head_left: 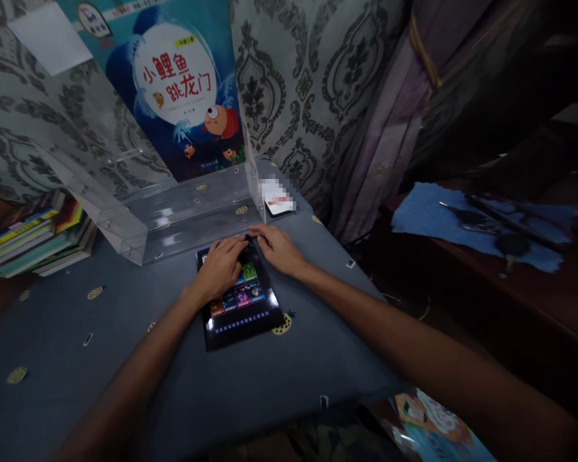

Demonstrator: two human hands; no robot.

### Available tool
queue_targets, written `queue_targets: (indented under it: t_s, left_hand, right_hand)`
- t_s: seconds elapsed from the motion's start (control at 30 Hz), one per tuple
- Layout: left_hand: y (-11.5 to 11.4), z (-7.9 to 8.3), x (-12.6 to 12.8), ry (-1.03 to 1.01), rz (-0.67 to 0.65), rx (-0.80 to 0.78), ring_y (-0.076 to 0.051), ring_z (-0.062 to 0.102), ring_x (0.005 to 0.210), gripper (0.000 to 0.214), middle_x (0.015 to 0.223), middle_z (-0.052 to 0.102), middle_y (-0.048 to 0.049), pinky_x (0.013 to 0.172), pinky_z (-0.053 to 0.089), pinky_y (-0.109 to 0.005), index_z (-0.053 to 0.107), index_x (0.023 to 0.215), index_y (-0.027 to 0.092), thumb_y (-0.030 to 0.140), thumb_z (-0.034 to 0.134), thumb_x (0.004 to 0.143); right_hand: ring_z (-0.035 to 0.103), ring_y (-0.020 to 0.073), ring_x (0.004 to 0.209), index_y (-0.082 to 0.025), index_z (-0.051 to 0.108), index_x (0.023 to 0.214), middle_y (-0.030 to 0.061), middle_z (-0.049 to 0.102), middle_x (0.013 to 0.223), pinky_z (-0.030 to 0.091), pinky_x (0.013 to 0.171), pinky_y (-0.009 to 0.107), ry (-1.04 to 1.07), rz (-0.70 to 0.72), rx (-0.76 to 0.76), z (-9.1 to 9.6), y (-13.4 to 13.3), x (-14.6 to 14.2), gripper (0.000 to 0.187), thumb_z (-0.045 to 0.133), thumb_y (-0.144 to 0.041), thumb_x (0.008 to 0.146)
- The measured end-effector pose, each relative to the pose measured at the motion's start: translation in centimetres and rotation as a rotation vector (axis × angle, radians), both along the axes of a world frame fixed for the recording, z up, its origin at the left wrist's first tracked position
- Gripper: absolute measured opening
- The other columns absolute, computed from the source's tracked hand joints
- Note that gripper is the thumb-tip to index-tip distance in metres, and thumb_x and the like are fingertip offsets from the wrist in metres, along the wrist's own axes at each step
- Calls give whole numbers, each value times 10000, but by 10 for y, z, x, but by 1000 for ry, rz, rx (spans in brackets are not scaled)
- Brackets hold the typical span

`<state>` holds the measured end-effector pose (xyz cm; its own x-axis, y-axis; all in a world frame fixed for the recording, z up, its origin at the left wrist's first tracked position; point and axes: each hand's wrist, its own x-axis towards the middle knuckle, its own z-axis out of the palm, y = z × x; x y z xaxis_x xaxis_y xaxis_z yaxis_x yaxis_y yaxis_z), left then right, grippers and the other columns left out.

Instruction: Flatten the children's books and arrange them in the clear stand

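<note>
A dark glossy book [243, 324] with rows of small coloured pictures lies on the cloth-covered table. Its printing is upside down from where I look. My left hand [220, 266] rests flat over the upper left part of the cover, fingers stretched towards the far edge. At the far right corner is my right hand [278, 250], its index finger reaching left along the edge and its thumb close by. The fingertips of both hands nearly meet there. Whether the right fingers reach under the cover is hidden.
Behind the book stands a clear acrylic rack [192, 221] holding a blue picture book [183, 96]. A white card [277, 197] lies right of it. Stacked books [38, 234] are at left. Glasses and tools lie on a blue cloth [424, 218] at right.
</note>
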<state>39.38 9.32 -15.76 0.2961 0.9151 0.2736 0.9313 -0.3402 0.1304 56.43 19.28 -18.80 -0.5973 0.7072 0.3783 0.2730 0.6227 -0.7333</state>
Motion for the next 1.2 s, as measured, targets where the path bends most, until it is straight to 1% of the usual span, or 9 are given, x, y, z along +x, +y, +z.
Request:
queue_targets:
  t_s: [0.13,0.27,0.43,0.57,0.73,0.83,0.93,1.07,1.2]
  left_hand:
    - [-1,3,3,48,5,-7,-268,551,1327,480,1403,624,-159,1125,420,-504,596,1305,108,48,431,859]
    - [-6,7,8,119,-17,22,-296,558,1307,432,1359,650,-170,1099,423,-539,621,1286,109,61,433,901]
    - [-17,16,14,108,-172,-6,-274,634,1096,355,1198,714,-136,920,539,-463,696,1182,149,88,443,941]
    - [-38,21,22,-11,-339,-31,-247,631,1090,362,1180,720,-113,928,555,-447,720,1147,166,79,429,951]
    - [-71,22,36,-91,-467,-18,-232,624,1101,346,1185,712,-97,931,564,-431,713,1154,189,90,436,973]
    - [-82,23,42,-67,-471,-11,-239,611,1124,348,1198,702,-112,951,563,-438,687,1204,168,80,439,975]
    - [-86,24,44,-34,-455,-8,-244,608,1133,329,1202,698,-112,961,564,-448,675,1207,162,80,458,974]
    - [-93,23,42,25,-412,29,-260,603,1154,375,1223,683,-124,974,557,-475,647,1262,166,55,455,959]
    - [-109,22,37,57,-403,56,-273,606,1153,414,1213,681,-149,938,566,-468,621,1296,130,21,436,941]
  right_hand:
    - [645,246,1142,-186,622,1233,104,748,1165,477,1040,459,-19,-10,-11,3,-1,-1,360,441,-84,939]
    - [652,235,1122,-198,609,1250,80,759,1142,474,1041,446,-9,-21,2,6,-4,-1,377,433,-83,938]
    - [658,223,1091,-211,598,1267,60,764,1106,485,1026,421,-8,1,-1,7,-5,-1,383,440,-103,935]
    - [663,209,1074,-212,602,1254,60,756,1121,501,995,390,6,13,-15,6,-3,-2,371,441,-102,938]
    - [661,221,1067,-185,601,1234,72,764,1102,507,985,413,18,19,-10,4,-1,-3,348,454,-99,931]
    - [664,222,1069,-197,605,1225,67,765,1100,506,991,423,21,24,4,3,-1,-3,341,460,-100,932]
    - [672,219,1060,-202,607,1219,64,762,1109,507,993,422,15,28,11,4,-2,-3,339,460,-96,932]
    - [670,224,1080,-189,600,1233,74,756,1138,509,996,423,4,32,16,6,-4,-1,345,459,-93,933]
    - [662,229,1108,-193,594,1247,75,753,1153,503,1003,427,-17,42,16,7,-4,0,352,459,-97,937]
